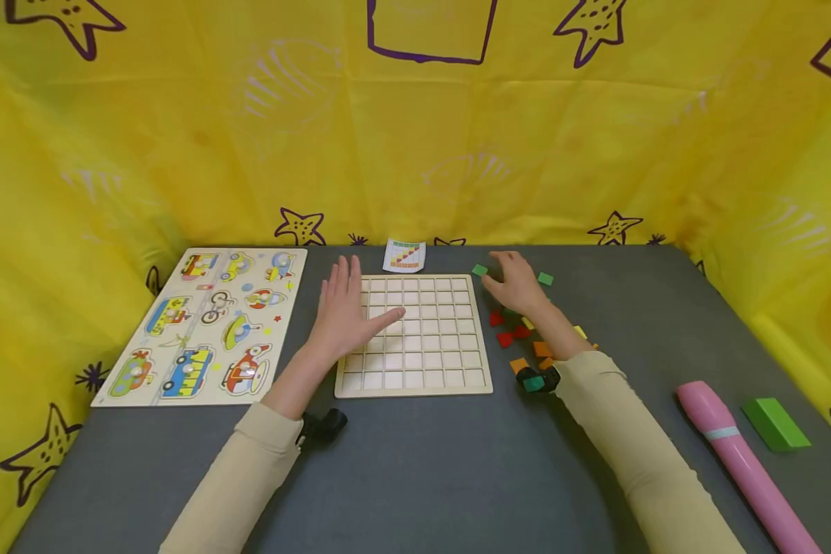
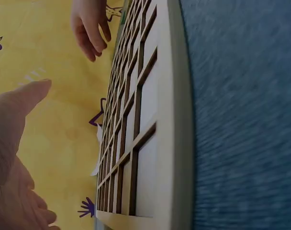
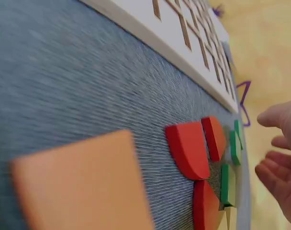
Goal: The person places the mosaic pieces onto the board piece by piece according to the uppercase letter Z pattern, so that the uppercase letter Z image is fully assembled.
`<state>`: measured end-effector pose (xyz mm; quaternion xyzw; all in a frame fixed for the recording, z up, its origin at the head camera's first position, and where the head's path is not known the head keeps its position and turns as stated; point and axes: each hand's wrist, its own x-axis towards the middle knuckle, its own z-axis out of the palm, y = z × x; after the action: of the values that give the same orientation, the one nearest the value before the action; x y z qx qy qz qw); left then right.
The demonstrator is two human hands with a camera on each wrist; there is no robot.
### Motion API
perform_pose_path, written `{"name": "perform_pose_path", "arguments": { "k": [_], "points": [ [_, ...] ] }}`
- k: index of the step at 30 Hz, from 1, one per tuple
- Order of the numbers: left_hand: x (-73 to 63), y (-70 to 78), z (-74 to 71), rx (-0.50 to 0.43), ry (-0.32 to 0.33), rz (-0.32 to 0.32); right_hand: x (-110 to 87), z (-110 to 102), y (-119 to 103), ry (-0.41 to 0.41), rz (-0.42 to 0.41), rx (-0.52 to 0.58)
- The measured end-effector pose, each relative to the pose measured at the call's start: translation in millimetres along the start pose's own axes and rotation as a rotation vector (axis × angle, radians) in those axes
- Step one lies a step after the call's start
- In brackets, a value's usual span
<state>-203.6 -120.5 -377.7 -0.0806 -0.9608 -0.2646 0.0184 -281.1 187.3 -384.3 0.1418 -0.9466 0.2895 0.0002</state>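
In the head view a wooden grid board lies in the middle of the table, its squares bare. My left hand is over its left edge, fingers straight and thumb spread across the squares. Beyond the board's right side my right hand hovers with loosely bent fingers, nothing visible in them. A green piece lies just left of it and another green piece to its right. Nearer the wrist are red pieces, orange pieces and yellow ones, partly hidden by the forearm.
A small pattern card stands behind the board. To the left is a vehicle puzzle board. A pink microphone-like stick and a green block lie at the right. Yellow cloth surrounds the table's back and sides.
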Motion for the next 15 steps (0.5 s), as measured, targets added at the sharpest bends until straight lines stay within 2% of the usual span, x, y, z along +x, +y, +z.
{"name": "perform_pose_path", "arguments": {
  "k": [4, 6, 8, 15],
  "points": [
    [-19.0, -3.1, 9.4, -0.091, -0.166, -0.037, 8.7, 2, 4, -0.002, 0.026, -0.003],
    [-27.3, -6.0, 12.7, -0.073, -0.252, -0.055, 12.5, 4, 5, -0.008, 0.042, 0.000],
    [-33.2, -9.4, 15.0, -0.034, -0.310, -0.053, 15.8, 7, 6, -0.013, 0.059, 0.001],
    [-38.2, -19.9, 17.0, 0.022, -0.338, 0.035, 23.2, 12, 8, 0.022, 0.099, -0.011]
  ]
}}
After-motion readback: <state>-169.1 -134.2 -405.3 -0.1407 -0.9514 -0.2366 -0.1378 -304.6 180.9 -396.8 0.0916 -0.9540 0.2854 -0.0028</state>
